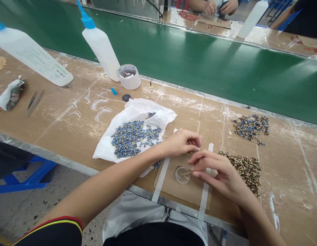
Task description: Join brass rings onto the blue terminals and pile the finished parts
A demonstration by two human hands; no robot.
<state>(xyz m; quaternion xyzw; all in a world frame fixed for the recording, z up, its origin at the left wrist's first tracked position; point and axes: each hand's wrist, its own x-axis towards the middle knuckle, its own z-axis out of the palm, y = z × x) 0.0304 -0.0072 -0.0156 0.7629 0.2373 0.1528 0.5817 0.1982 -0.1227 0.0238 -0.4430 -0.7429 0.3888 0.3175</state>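
Note:
My right hand [216, 167] pinches a thin wooden stick [187, 173], whose tip reaches into a small clear round dish [179, 180]. Just above and left of it, my left hand [182, 141] is closed, thumb against fingertips. Whatever it holds is tiny and mostly hidden. Under both hands lies a cardboard piece [171, 186] with white tape strips. Beside my left forearm, a heap of small blue-and-yellow pieces [129, 136] rests on white paper [107, 143]. Right of my right hand is a pile of small brown-and-yellow pieces [247, 169].
Small blue-and-brown pieces [250, 127] lie farther back on the right. White bottles with blue tops [102, 51], a tape roll [130, 78], a black round object [126, 97] and tweezers [35, 102] are on the left. Beyond a green belt [199, 65], another person's hands [211, 7] work.

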